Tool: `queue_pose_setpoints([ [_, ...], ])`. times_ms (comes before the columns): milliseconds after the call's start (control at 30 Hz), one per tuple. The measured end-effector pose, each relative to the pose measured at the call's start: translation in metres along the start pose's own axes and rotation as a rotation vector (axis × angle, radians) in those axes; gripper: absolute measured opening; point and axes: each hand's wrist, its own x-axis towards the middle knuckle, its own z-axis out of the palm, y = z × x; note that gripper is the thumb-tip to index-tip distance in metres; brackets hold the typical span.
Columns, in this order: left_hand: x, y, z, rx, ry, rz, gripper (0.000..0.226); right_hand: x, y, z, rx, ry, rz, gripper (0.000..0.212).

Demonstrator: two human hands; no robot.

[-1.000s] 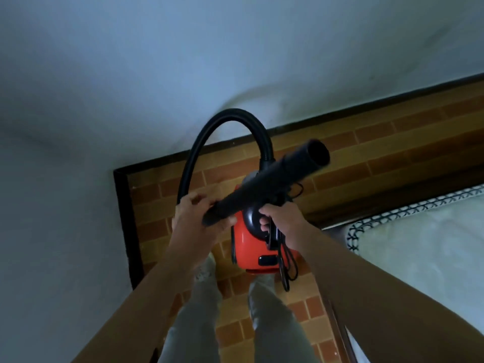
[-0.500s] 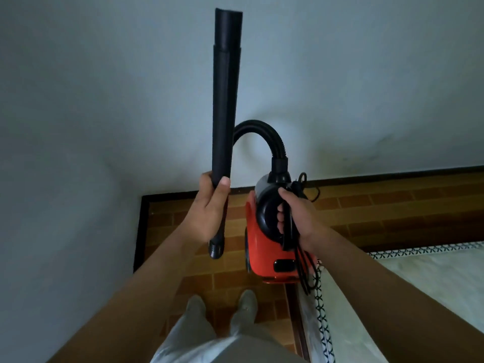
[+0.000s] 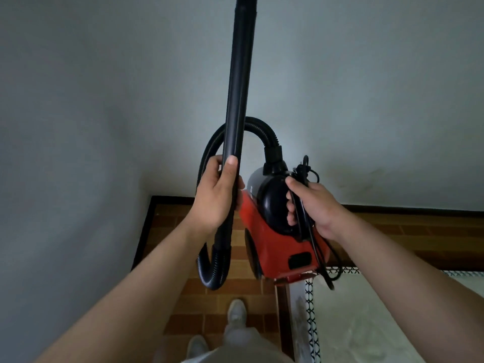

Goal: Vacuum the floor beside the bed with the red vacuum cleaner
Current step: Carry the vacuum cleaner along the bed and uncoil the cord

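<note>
Above the brick-patterned floor (image 3: 251,292), left of the white bed with the cross-patterned edge (image 3: 353,323), the red canister vacuum cleaner (image 3: 275,244) is held off the ground. Its black carrying handle (image 3: 272,203) is enclosed by the right hand (image 3: 314,205), whose grip is closed round the handle together with the bundled black power cord (image 3: 314,247). The long black rigid suction tube (image 3: 239,87) is held upright by the left hand (image 3: 214,197), the grip wrapped round its lower part with the thumb laid along it; the tube's far end passes out of view. The black ribbed hose (image 3: 212,268) loops from below the left hand up and over to the canister.

Cleaning is judged not yet begun. The canister should be set down on the floor beside the bed, away from the feet. The cord should be freed and unwound before the tube is tilted down. The tube's mouth should be lowered slowly, so that the pale wall (image 3: 366,100) is not struck and the hose is not kinked.
</note>
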Motion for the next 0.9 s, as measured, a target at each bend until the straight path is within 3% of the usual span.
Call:
queue_pose_setpoints([
  [300,-0.051,0.035,-0.010,-0.172,0.078,0.033,0.028,-0.031,-0.024,0.015,-0.117,-0.152,-0.015,0.039],
  [433,-0.074,0.036,0.003,-0.147,0.230,0.049,0.029,-0.034,-0.025,0.012,-0.216,-0.277,-0.043,0.041],
  [700,-0.131,0.024,0.025,-0.242,0.567,0.021,0.050,-0.043,-0.026,0.016,-0.409,-0.558,-0.130,0.042],
  [900,-0.190,0.022,0.018,-0.294,0.779,0.011,0.047,-0.063,-0.018,0.050,-0.556,-0.773,-0.170,0.038],
])
